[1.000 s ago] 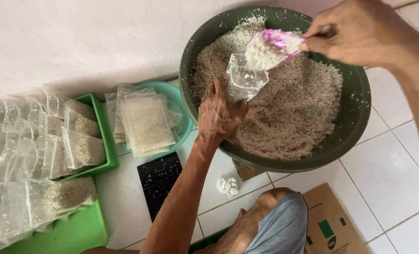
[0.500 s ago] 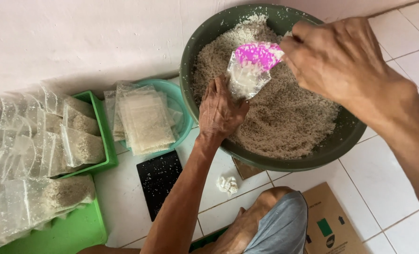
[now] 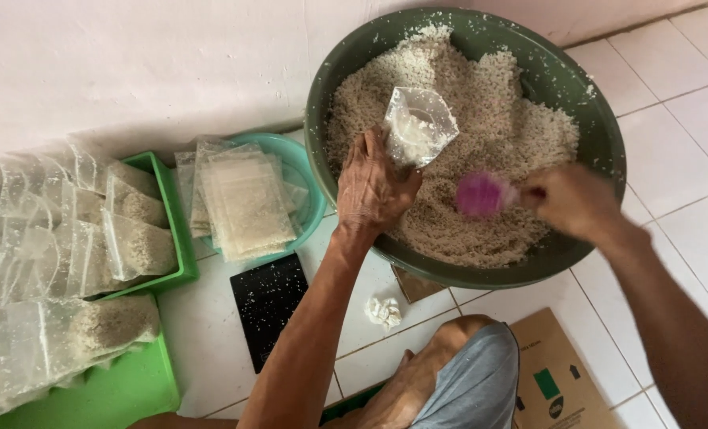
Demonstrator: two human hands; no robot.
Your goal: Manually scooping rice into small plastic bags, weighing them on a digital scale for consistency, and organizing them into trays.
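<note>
Left hand (image 3: 378, 187) pinches the small clear bag (image 3: 419, 125) open just beyond its fingertips, above the rice-filled basin (image 3: 600, 103). Right hand (image 3: 574, 200), fingers closed around the pink scoop (image 3: 482, 195), should load it fully and keep it level.

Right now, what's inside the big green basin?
The green basin holds a heap of pale rice-like grain, the left hand with a small clear plastic bag, and the right hand with a pink scoop. The grain covers its bottom.
</note>
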